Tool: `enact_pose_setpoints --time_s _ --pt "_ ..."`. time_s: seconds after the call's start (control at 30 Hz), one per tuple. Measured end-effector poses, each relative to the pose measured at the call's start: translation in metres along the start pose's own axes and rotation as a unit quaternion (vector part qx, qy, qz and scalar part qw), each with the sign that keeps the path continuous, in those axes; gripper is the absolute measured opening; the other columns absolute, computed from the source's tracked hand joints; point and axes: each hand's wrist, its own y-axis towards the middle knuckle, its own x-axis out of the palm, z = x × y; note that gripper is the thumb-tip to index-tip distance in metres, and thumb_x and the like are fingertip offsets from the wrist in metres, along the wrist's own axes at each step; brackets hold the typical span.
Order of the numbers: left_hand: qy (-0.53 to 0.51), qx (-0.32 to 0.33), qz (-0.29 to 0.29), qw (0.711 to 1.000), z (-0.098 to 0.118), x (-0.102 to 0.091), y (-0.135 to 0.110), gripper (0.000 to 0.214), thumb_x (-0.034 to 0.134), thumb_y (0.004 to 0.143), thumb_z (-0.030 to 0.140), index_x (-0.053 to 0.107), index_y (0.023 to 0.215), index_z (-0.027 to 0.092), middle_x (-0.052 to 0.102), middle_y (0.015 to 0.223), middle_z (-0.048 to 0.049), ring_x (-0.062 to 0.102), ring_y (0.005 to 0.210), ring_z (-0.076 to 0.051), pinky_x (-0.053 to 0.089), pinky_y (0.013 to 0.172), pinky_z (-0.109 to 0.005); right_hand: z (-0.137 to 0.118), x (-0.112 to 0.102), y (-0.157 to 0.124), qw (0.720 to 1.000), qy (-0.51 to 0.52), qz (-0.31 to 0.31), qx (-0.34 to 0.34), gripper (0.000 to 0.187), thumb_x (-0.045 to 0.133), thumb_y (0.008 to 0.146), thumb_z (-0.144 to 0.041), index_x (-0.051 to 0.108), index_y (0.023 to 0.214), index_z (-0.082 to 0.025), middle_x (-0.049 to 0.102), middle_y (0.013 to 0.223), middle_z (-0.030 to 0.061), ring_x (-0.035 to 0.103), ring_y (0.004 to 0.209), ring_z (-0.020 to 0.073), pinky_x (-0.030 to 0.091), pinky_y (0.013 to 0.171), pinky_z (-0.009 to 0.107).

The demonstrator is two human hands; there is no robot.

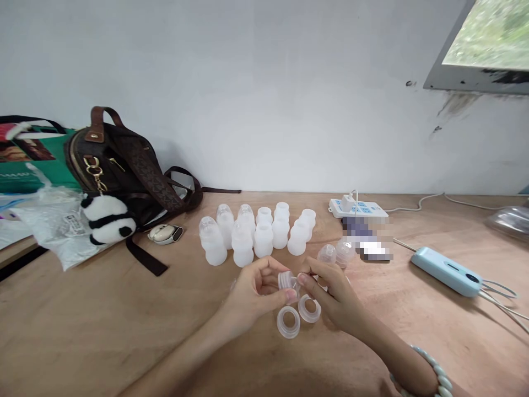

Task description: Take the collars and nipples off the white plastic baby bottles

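My left hand (252, 289) is closed around a clear ribbed screw ring (284, 280), thumb and fingers on its sides. A see-through silicone teat (295, 283) shows at the ring's right side. My right hand (333, 289) pinches at the teat's tip; its fingers partly hide it. Just below the hands, two loose screw rings (288, 334) lie on the table (198, 336). Clear dome caps (345, 252) stand behind my right hand, partly covered by it. Beyond my left hand stand several frosted baby bottles (263, 241), those on the left topped with clear caps (208, 226).
A dark backpack (136, 165) with a panda plush (108, 219) sits at the left, near a plastic bag (61, 226) and a computer mouse (165, 234). At the right are a power strip (367, 209), a blurred-out item (367, 237) and a light-blue corded device (446, 271).
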Motion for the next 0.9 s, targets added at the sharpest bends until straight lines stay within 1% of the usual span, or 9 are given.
enact_pose_setpoints --time_s 0.1,0.2,0.3,0.4,0.5,0.57,0.63,0.73,0.9 --pt "-0.013 -0.011 0.009 1.0 0.002 -0.003 0.003 0.038 0.089 0.065 0.036 0.063 0.084 0.015 0.069 0.074 -0.0001 0.06 0.06 -0.01 0.047 0.057 -0.021 -0.002 -0.004 0.0 1.0 -0.009 0.026 -0.004 0.029 0.047 0.097 -0.026 0.045 0.068 -0.022 0.043 0.055 -0.006 0.04 0.05 0.0109 0.031 0.049 0.025" --pt "-0.01 -0.015 0.012 1.0 0.006 -0.005 0.004 0.041 0.09 0.063 0.039 0.064 0.082 0.014 0.071 0.072 -0.0012 0.062 0.06 -0.011 0.047 0.057 -0.02 -0.001 -0.009 0.0 0.998 -0.019 0.054 -0.01 0.03 0.046 0.097 -0.025 0.046 0.068 -0.022 0.044 0.054 -0.0059 0.041 0.05 0.0111 0.033 0.05 0.025" --pt "-0.016 -0.018 0.014 1.0 0.009 -0.006 0.003 0.043 0.091 0.062 0.041 0.065 0.082 0.014 0.073 0.071 -0.0022 0.064 0.061 -0.012 0.047 0.057 -0.02 0.002 -0.012 0.001 0.999 -0.016 0.045 -0.021 0.028 0.048 0.098 -0.027 0.048 0.071 -0.022 0.048 0.057 -0.0053 0.043 0.051 0.0114 0.035 0.051 0.025" --pt "-0.025 -0.015 0.024 0.999 0.007 -0.007 0.003 0.044 0.089 0.064 0.046 0.066 0.083 0.014 0.073 0.072 -0.0023 0.063 0.061 -0.011 0.045 0.057 -0.019 0.005 -0.01 0.003 0.999 -0.01 0.017 -0.041 0.019 0.062 0.093 -0.039 0.059 0.098 -0.021 0.061 0.079 0.0002 0.056 0.069 0.0156 0.045 0.062 0.028" --pt "-0.035 -0.009 0.013 0.999 0.003 -0.007 0.004 0.049 0.09 0.061 0.05 0.065 0.081 0.014 0.073 0.071 -0.0019 0.063 0.06 -0.011 0.045 0.056 -0.019 0.007 -0.006 0.005 0.997 -0.019 -0.02 -0.07 0.05 0.076 0.082 -0.047 0.058 0.122 -0.024 0.063 0.106 0.0064 0.06 0.096 0.0218 0.051 0.08 0.034" --pt "-0.039 -0.003 0.007 0.999 0.0 -0.008 0.005 0.053 0.09 0.059 0.056 0.064 0.079 0.014 0.072 0.068 -0.0022 0.064 0.06 -0.013 0.047 0.057 -0.021 0.007 -0.006 0.007 0.996 -0.021 -0.036 -0.082 0.042 0.075 0.083 -0.045 0.063 0.118 -0.025 0.062 0.11 0.0073 0.06 0.102 0.0226 0.051 0.086 0.036" --pt "-0.034 -0.003 0.018 0.999 -0.003 -0.01 0.004 0.058 0.084 0.062 0.064 0.065 0.085 0.014 0.073 0.069 -0.0045 0.066 0.062 -0.016 0.051 0.062 -0.025 0.008 -0.012 0.013 0.996 -0.026 -0.018 -0.081 0.031 0.071 0.087 -0.04 0.064 0.113 -0.025 0.062 0.11 0.0081 0.061 0.104 0.0233 0.051 0.088 0.038" --pt "0.001 0.016 0.071 0.997 -0.005 -0.015 -0.002 0.063 0.07 0.074 0.071 0.067 0.099 0.013 0.075 0.076 -0.0086 0.068 0.066 -0.02 0.053 0.064 -0.03 0.008 -0.023 0.03 0.992 -0.095 0.011 -0.085 0.024 0.072 0.085 -0.033 0.064 0.106 -0.023 0.061 0.117 0.0104 0.059 0.111 0.0266 0.051 0.091 0.042" --pt "0.111 0.115 0.152 0.975 0.003 -0.019 -0.02 0.041 0.056 0.093 0.055 0.069 0.093 0.016 0.072 0.072 -0.0044 0.062 0.066 -0.017 0.047 0.062 -0.026 0.014 -0.013 0.071 0.968 -0.197 -0.105 -0.118 0.025 0.079 0.075 -0.028 0.063 0.092 -0.019 0.054 0.136 0.014 0.061 0.109 0.0282 0.052 0.086 0.043"
